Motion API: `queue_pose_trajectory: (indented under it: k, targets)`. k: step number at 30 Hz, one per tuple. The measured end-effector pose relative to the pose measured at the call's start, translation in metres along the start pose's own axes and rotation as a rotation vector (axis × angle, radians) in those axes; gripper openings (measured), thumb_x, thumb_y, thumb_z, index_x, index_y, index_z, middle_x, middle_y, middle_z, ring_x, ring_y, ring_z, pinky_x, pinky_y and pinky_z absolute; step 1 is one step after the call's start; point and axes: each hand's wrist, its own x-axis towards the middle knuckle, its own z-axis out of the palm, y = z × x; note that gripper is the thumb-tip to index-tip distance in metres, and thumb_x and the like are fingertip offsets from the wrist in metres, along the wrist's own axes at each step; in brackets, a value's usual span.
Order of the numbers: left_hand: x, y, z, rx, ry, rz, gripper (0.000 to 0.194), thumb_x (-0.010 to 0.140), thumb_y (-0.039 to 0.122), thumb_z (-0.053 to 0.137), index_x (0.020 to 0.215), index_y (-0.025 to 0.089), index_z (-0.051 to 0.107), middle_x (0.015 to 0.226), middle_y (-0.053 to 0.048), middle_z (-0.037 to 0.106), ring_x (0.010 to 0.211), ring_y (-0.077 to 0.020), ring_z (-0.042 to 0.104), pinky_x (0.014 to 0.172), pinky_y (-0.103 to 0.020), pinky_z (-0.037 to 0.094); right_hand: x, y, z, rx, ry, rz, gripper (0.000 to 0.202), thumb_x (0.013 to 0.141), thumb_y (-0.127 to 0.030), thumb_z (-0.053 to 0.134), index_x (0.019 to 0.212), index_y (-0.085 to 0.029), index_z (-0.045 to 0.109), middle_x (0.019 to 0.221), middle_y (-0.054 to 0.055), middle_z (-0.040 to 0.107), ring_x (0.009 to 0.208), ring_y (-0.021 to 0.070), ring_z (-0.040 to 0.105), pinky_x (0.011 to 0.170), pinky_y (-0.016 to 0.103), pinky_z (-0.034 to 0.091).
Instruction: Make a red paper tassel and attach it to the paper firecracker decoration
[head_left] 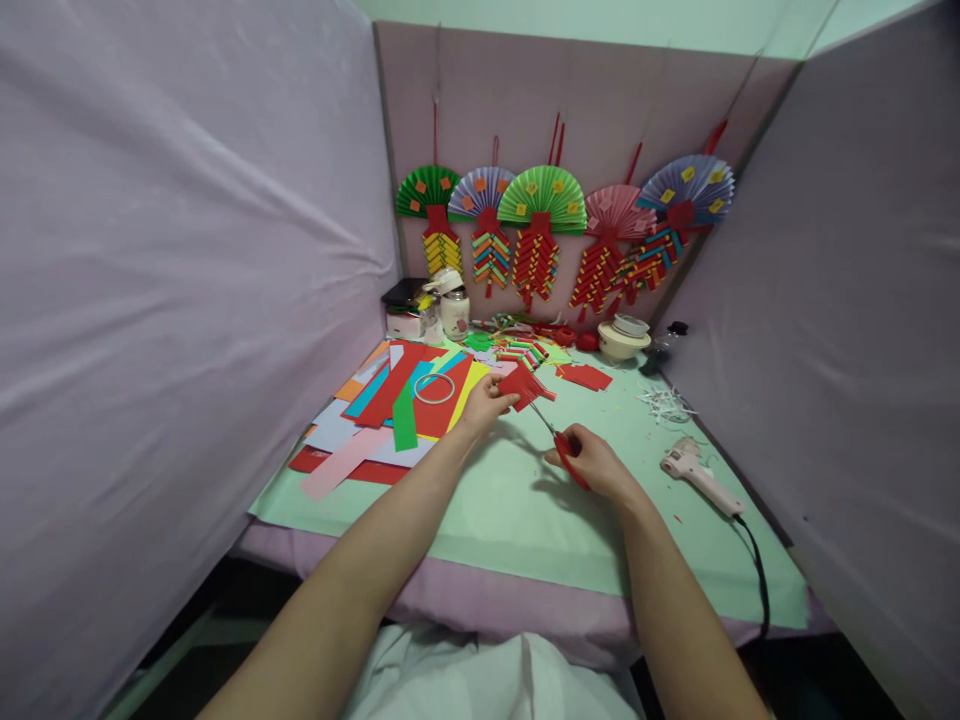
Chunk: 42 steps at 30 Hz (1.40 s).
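Evidently partway through: straight ahead at twelve o'clock, the left hand (pixel 489 400) pinches red paper (pixel 516 383), one side apparently fringed, the rest looking uncut; at one o'clock, the right hand (pixel 596 460) grips red-handled scissors (pixel 568 456).

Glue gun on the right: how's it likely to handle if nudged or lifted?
The glue gun is probably stiff, as its shell looks like moulded plastic. Lying flat with its handle angled off the body, it would likely swivel rather than roll. Lifting may meet some drag from the black cord, which trails toward the green cover's front edge.
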Motion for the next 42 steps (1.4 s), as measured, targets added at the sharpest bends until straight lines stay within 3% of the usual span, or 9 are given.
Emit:
queue_pose_trajectory:
  k: [7,17,24,42]
  targets:
    - [-0.006,0.003,0.005,0.013,-0.056,0.008,0.043,0.061,0.025,0.072,0.095,0.019,0.047,0.083,-0.002,0.066,0.068,-0.0121,0.06,0.058,-0.021,0.042,0.0,0.002,0.002,0.01,0.014,0.0,0.029,0.068,-0.045,0.061,0.079,-0.02,0.051,0.072,-0.001,0.059,0.06,0.013,0.047,0.053,0.023,0.034]
    - [-0.008,0.001,0.008,-0.041,-0.033,-0.016,0.045,0.061,0.024,0.073,0.098,0.018,0.049,0.075,0.0,0.063,0.065,-0.0125,0.06,0.061,-0.024,0.046,0.0,-0.001,0.003,0.035,0.017,0.024,0.03,0.067,-0.045,0.062,0.078,-0.02,0.05,0.071,-0.002,0.058,0.059,0.0127,0.045,0.053,0.024,0.033]
    - [-0.012,0.007,0.01,-0.019,-0.06,-0.054,0.035,0.062,0.021,0.07,0.09,0.017,0.05,0.08,-0.003,0.066,0.069,-0.0136,0.062,0.059,-0.023,0.045,0.001,0.001,0.006,0.067,0.027,-0.013,0.029,0.068,-0.045,0.061,0.077,-0.02,0.049,0.069,-0.002,0.056,0.059,0.0127,0.045,0.054,0.024,0.034]
    - [-0.015,0.01,0.013,-0.033,-0.051,-0.109,0.027,0.066,0.01,0.07,0.088,0.012,0.055,0.07,-0.003,0.066,0.063,-0.0128,0.063,0.065,-0.026,0.051,0.002,0.005,0.003,0.065,0.03,-0.022,0.038,0.066,-0.055,0.063,0.074,-0.02,0.05,0.065,-0.002,0.055,0.058,0.0133,0.045,0.052,0.025,0.034]
